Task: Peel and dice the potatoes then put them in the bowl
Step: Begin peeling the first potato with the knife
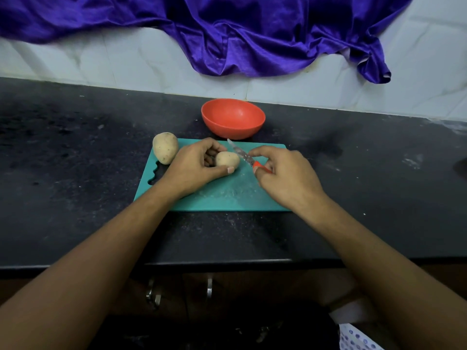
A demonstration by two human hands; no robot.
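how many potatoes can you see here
2. One potato is held in the left hand over the cutting board; the other potato lies at the board's far left corner. None seems hidden.

Chopping board [222, 198]: teal. Bowl [232, 117]: orange-red, plain. Larger potato [165, 147]: pale tan, small dark specks. Smaller potato [227, 159]: same tan. Knife [242, 155]: orange-red handle, silvery blade with pale dotted pattern. Countertop [75, 160]: black, fine whitish speckle. Wall tiles [126, 61]: white, faint grey veining. Draped cloth [252, 34]: glossy violet-purple. Fabric at lower right [356, 337]: white with blue dots.
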